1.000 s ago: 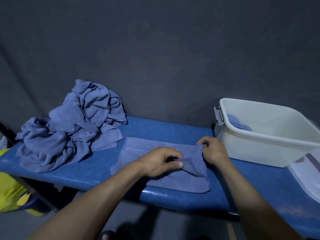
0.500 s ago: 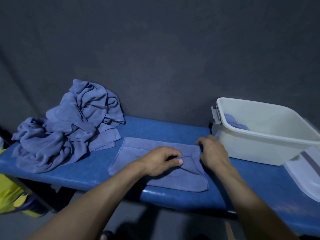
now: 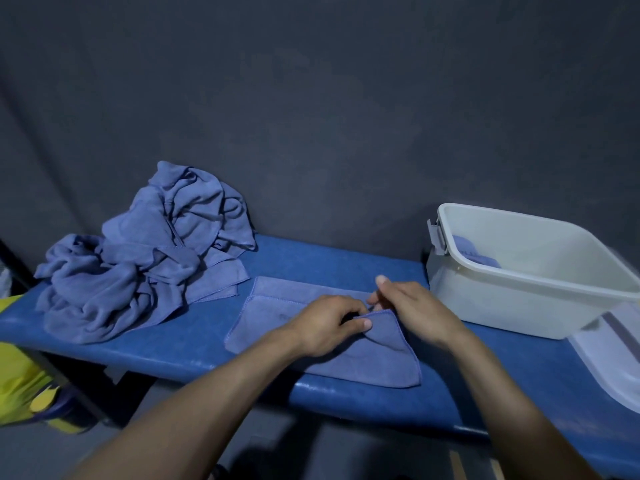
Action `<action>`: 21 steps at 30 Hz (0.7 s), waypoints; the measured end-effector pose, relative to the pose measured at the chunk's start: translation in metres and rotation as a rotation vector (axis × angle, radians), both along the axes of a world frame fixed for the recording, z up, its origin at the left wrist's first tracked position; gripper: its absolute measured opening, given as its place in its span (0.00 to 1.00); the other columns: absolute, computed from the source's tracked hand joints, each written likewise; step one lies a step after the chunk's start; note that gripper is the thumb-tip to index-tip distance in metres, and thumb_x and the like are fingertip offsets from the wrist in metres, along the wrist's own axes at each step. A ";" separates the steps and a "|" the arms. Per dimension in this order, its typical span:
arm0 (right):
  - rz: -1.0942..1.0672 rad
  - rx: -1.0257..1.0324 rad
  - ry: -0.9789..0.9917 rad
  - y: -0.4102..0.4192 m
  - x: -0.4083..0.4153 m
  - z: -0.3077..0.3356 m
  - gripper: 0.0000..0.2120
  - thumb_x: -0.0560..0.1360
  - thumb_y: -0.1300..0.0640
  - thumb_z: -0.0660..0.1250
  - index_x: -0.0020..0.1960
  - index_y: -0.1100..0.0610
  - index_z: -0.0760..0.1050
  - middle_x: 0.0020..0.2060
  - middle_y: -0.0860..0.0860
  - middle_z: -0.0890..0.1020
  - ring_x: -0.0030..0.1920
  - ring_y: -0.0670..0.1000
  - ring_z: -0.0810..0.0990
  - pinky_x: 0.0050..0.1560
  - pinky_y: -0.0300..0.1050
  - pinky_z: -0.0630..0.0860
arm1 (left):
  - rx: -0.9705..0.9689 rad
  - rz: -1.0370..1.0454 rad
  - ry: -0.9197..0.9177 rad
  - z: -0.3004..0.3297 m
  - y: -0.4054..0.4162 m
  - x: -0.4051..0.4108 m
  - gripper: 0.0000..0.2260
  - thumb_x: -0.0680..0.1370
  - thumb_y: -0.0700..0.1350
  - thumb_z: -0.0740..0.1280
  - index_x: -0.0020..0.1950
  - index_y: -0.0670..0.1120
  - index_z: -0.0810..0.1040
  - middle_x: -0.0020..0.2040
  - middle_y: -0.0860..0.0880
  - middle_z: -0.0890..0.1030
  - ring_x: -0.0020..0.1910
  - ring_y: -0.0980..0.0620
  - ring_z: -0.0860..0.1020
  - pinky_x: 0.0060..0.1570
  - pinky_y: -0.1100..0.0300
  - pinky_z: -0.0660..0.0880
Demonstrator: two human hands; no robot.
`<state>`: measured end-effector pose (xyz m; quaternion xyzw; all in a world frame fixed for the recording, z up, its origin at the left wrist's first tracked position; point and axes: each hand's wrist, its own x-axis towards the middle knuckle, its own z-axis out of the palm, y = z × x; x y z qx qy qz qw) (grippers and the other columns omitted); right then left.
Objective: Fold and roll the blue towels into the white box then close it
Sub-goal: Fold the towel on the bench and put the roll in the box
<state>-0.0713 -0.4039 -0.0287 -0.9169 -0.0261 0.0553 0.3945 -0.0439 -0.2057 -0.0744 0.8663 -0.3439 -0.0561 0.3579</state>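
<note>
Both hands are now meeting at the towel's (image 3: 311,355) right end: left hand (image 3: 327,323) pinching the hem, right hand (image 3: 412,308) loosening its grip, probably starting the roll.

On the bench (image 3: 311,258), towel pile (image 3: 145,265) lies left, folded towel (image 3: 311,341) centre under my hands, box (image 3: 526,271) right holding one towel (image 3: 471,252), lid (image 3: 609,362) beside it

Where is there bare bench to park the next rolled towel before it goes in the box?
Bare bench shows behind the flat towel, between the towel pile and the white box. Another bare strip lies near the front edge, right of the towel, below the box. The left end is crowded by the pile; the lid fills the far right.
</note>
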 end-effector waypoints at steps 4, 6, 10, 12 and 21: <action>0.144 -0.129 -0.079 -0.003 -0.008 -0.003 0.11 0.72 0.41 0.75 0.49 0.46 0.82 0.41 0.42 0.84 0.43 0.39 0.81 0.45 0.35 0.75 | -0.030 0.023 -0.025 0.004 0.003 -0.003 0.07 0.80 0.52 0.69 0.51 0.50 0.82 0.47 0.53 0.84 0.47 0.54 0.80 0.49 0.57 0.75; 0.102 -0.157 -0.152 -0.006 -0.005 -0.006 0.07 0.71 0.49 0.77 0.48 0.46 0.82 0.37 0.42 0.82 0.38 0.39 0.79 0.41 0.37 0.73 | -0.002 0.037 -0.064 0.011 0.010 0.001 0.09 0.79 0.52 0.70 0.57 0.50 0.82 0.53 0.52 0.83 0.52 0.52 0.80 0.53 0.59 0.74; 0.083 -0.201 -0.180 -0.012 -0.004 -0.009 0.03 0.73 0.55 0.74 0.43 0.47 0.81 0.36 0.43 0.83 0.38 0.40 0.79 0.40 0.36 0.73 | 0.254 0.169 -0.164 0.034 0.052 0.019 0.10 0.80 0.49 0.70 0.61 0.51 0.80 0.59 0.52 0.81 0.58 0.50 0.78 0.58 0.55 0.75; 0.072 -0.250 -0.177 -0.016 -0.003 -0.015 0.05 0.74 0.56 0.73 0.42 0.47 0.80 0.38 0.42 0.84 0.40 0.40 0.80 0.41 0.37 0.74 | 0.366 0.264 -0.135 0.038 0.080 0.028 0.08 0.79 0.48 0.71 0.58 0.52 0.81 0.57 0.52 0.82 0.56 0.49 0.80 0.55 0.52 0.77; 0.076 -0.218 -0.155 -0.026 0.001 -0.028 0.07 0.75 0.57 0.73 0.49 0.47 0.79 0.36 0.42 0.81 0.38 0.37 0.78 0.39 0.29 0.70 | 0.472 0.360 -0.057 0.021 0.127 0.034 0.06 0.78 0.49 0.72 0.52 0.49 0.80 0.47 0.52 0.79 0.51 0.48 0.78 0.48 0.56 0.74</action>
